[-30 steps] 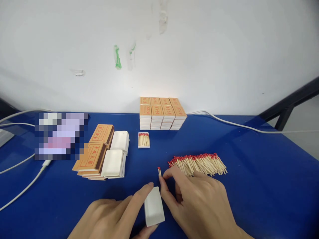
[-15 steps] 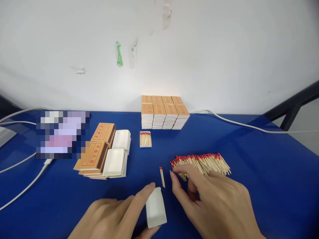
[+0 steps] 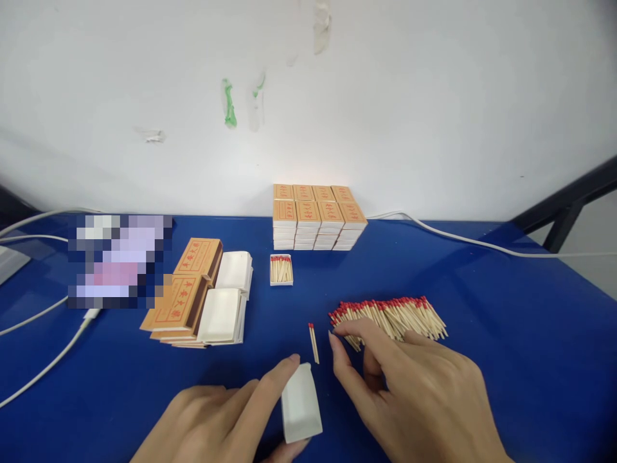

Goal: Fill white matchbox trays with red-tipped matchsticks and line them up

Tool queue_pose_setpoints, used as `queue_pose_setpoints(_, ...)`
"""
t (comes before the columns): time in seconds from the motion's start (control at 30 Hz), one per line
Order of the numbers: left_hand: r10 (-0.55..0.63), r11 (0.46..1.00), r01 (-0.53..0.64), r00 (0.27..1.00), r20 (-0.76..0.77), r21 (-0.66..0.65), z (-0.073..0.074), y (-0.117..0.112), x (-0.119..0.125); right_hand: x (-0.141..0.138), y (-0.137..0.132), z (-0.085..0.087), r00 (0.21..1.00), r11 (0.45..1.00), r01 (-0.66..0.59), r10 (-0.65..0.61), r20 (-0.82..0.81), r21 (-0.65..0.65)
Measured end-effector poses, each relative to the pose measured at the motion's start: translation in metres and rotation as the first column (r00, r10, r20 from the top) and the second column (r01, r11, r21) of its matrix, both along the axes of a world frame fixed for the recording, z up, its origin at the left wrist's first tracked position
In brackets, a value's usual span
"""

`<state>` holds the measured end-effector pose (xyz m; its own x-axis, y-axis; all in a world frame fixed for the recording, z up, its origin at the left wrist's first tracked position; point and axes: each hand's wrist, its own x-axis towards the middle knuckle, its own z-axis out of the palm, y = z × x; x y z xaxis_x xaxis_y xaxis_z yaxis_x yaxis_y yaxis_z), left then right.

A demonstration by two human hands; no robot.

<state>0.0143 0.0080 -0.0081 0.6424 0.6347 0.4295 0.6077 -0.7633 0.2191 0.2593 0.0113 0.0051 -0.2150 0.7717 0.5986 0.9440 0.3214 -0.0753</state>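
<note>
My left hand (image 3: 212,418) grips an empty white matchbox tray (image 3: 301,405), index finger at its far end and thumb at the near end. Two matches (image 3: 313,343) with red heads lie side by side on the table just beyond the tray. My right hand (image 3: 414,386) rests at the near side of a loose match pile (image 3: 400,316). Its thumb and index tips come together in a pinch at the pile's left end. Whether a match sits between those tips cannot be made out. The other right fingers curl under, partly hidden.
A tray full of matches (image 3: 281,270) stands mid-table, before stacked matchboxes (image 3: 318,218) by the wall. Orange matchbox sleeves (image 3: 178,299) and stacked white trays (image 3: 220,315) are at left. Beyond them lie a blurred-out device (image 3: 128,257) and a white cable (image 3: 53,379). Another cable (image 3: 463,241) runs right.
</note>
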Motion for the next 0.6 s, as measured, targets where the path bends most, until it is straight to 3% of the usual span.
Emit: queue_pose_setpoints(0.6,0.011,1.0,-0.011,1.0,-0.002,0.023,-0.0018,-0.0001,-0.0023,-0.0001,-0.0001,-0.0001,0.998,1.0,0.031,-0.031,0.052,0.005)
